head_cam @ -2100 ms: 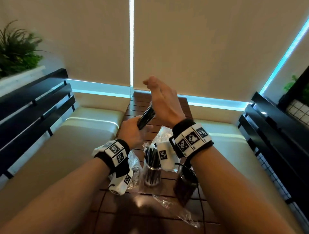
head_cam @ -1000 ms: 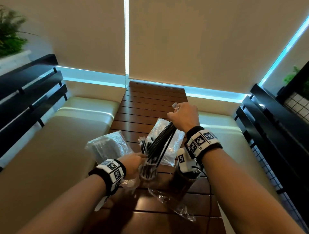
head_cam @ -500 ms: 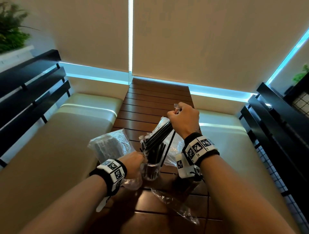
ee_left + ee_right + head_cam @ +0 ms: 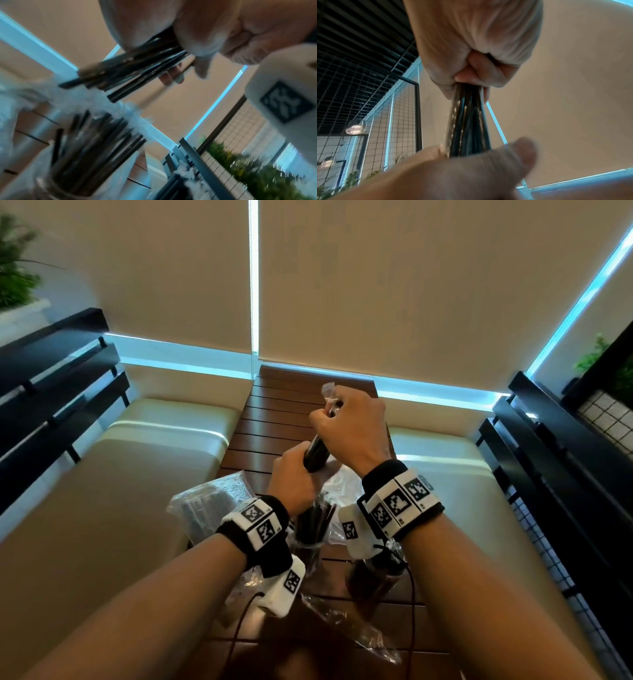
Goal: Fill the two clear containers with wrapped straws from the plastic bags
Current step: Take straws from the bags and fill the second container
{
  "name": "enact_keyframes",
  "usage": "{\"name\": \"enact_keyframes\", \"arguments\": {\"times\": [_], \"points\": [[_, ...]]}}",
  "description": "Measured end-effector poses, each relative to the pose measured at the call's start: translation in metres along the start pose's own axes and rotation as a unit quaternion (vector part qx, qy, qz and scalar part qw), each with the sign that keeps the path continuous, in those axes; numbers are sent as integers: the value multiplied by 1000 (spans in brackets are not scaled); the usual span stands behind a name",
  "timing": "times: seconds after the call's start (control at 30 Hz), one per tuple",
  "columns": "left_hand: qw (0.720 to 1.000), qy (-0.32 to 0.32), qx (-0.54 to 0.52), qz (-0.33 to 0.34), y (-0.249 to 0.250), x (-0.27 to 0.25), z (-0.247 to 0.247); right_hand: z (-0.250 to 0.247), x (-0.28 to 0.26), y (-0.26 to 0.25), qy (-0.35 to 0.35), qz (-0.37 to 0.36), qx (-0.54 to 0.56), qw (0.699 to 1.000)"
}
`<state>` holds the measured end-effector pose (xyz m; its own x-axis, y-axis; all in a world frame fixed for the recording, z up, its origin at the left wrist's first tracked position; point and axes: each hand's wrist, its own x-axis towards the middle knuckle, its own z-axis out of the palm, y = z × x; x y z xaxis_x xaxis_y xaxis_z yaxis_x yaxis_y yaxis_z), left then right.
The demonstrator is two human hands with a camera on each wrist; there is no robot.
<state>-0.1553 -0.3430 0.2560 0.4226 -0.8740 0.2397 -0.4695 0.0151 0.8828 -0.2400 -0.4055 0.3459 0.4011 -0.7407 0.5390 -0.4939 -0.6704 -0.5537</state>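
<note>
Head view: both hands are raised over the slatted wooden table (image 4: 274, 419), sharing one bundle of black wrapped straws (image 4: 317, 453). Right hand (image 4: 352, 429) fists the upper end, fingers curled tight; clear wrapper tips poke out above the knuckles. Left hand (image 4: 294, 484) wraps the lower part. Likely reason for the double grip: squaring the loose bundle before lowering it. Long axis runs steeply, top end tilted up and away to the right, lower end aimed toward the straw-filled clear container (image 4: 310, 542) directly below. A second container (image 4: 373, 580) sits under the right wrist. A plastic bag (image 4: 209, 505) lies left of the containers.

Left wrist view: fingers close round the bundle (image 4: 137, 65); lower straw ends fan out unevenly, free in the air, well above the container's standing straws (image 4: 96, 140).

Right wrist view: fingers (image 4: 481, 73) pressed together, clamping the bundle (image 4: 467, 121), which drops straight down into the left hand (image 4: 471, 169).
</note>
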Motion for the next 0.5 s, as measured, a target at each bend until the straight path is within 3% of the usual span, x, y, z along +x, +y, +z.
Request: {"name": "enact_keyframes", "arguments": {"times": [0.07,0.13,0.2,0.27,0.33,0.4,0.5], "points": [[1000,11,15,19,0,5,-1,-2,-5,-2,11,-40,32,999],[1000,22,5,21,2,7,-10,-4,-14,1,-28,-54,122,991],[996,61,-67,11,4,11,-24,-3,-24,9,-88,-23,210,974],[989,98,-110,2,7,13,-41,6,-37,23,-198,50,243,948],[983,111,-147,-5,9,13,-53,26,-49,33,-340,96,177,918],[979,108,-174,-3,16,11,-57,48,-60,37,-454,93,70,883],[980,96,-174,21,30,4,-57,69,-67,31,-487,101,53,866]]}}
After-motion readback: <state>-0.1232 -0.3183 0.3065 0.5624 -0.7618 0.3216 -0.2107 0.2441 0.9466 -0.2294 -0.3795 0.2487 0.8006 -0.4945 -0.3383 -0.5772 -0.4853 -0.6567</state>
